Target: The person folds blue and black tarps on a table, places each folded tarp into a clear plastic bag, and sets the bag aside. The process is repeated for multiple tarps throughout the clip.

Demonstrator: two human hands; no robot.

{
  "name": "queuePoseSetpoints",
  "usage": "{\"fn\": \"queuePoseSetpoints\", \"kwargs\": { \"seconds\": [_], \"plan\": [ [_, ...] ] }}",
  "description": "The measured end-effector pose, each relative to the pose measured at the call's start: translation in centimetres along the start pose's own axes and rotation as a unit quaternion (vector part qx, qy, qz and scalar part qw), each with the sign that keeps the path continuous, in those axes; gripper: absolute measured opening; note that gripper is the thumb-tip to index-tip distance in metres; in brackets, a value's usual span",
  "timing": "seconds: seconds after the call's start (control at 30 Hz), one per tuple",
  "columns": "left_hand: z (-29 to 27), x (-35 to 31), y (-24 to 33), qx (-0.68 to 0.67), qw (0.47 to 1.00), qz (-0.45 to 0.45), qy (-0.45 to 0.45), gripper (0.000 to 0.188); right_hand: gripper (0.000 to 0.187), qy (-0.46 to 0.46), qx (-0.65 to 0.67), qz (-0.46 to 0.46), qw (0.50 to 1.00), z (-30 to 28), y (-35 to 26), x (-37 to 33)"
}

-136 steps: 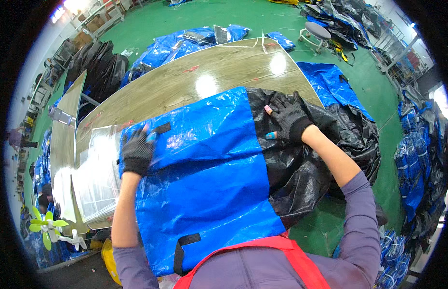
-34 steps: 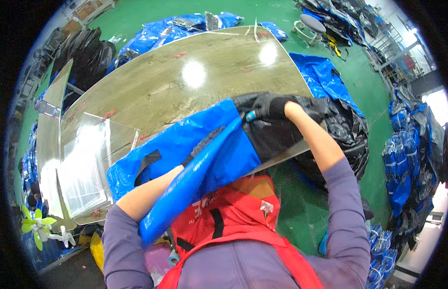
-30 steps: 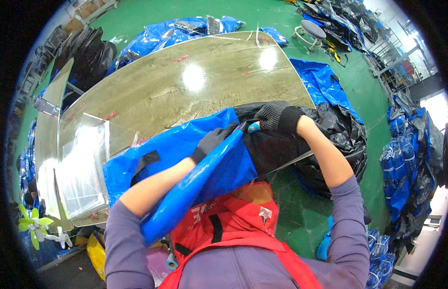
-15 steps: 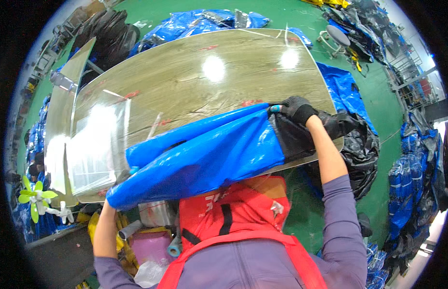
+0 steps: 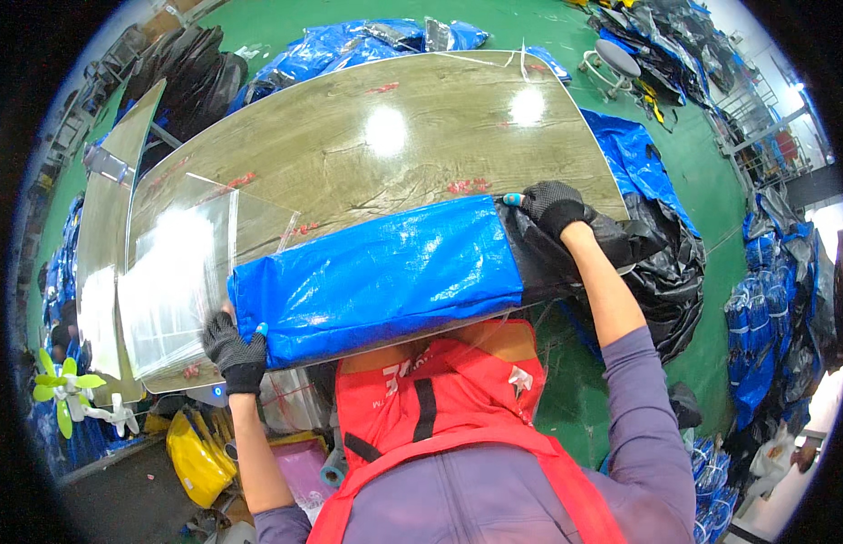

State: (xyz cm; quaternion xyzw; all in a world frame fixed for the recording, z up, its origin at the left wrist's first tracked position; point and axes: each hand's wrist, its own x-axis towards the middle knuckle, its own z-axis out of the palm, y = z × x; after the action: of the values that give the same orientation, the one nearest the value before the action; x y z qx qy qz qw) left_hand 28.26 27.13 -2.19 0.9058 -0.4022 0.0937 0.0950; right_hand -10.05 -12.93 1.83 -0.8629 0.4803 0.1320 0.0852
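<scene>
- Clear plastic sheets [image 5: 163, 313] crowd woodgrain tbl [image 5: 304, 136], frame L
- Stool [image 5: 616, 58] upper R
- Glossy folded blue/blk tarp [image 5: 376, 272] mid-frame
- L hand [image 5: 233, 352] half-open at tarp edge, R hand [image 5: 553, 208] curled on blk end; grips unclear

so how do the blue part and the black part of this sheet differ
The blue part is fairly flat and straight-edged; the black part is bunched and wrinkled. The blue part lies along the table; the black part spills past the table's right end. Both have a shiny surface.
</scene>
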Motion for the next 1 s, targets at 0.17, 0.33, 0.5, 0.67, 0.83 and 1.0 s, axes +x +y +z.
{"fn": "queuePoseSetpoints", "kwargs": {
  "seconds": [0.17,0.33,0.5,0.67,0.83,1.0],
  "plan": [
    [-1.4,1.6,2.6,-0.109,0.967,0.183,-0.14,0.048,0.064,-0.03,-0.008,0.026,0.999,0.6,-0.1,0.8],
    [-6.6,6.6,17.2,0.034,0.97,0.218,-0.099,0.043,0.06,-0.033,-0.027,0.056,0.998,-0.2,-1.5,0.8],
    [0.2,2.9,32.0,-0.138,0.858,0.479,-0.124,0.08,0.05,0.088,-0.052,-0.014,0.995,-1.9,-0.8,-3.7],
    [5.1,1.8,31.8,-0.162,0.842,0.506,-0.097,0.083,0.05,0.121,0.071,0.057,0.988,0.0,6.2,-6.6],
    [5.4,1.7,35.7,-0.241,0.816,0.52,-0.073,0.095,0.058,0.184,0.056,-0.011,0.981,3.7,8.9,-5.4],
    [5.2,2.1,38.4,-0.207,0.838,0.489,-0.123,0.097,0.059,0.637,0.282,0.114,0.709,5.9,7.0,-11.0]
  ]
}}
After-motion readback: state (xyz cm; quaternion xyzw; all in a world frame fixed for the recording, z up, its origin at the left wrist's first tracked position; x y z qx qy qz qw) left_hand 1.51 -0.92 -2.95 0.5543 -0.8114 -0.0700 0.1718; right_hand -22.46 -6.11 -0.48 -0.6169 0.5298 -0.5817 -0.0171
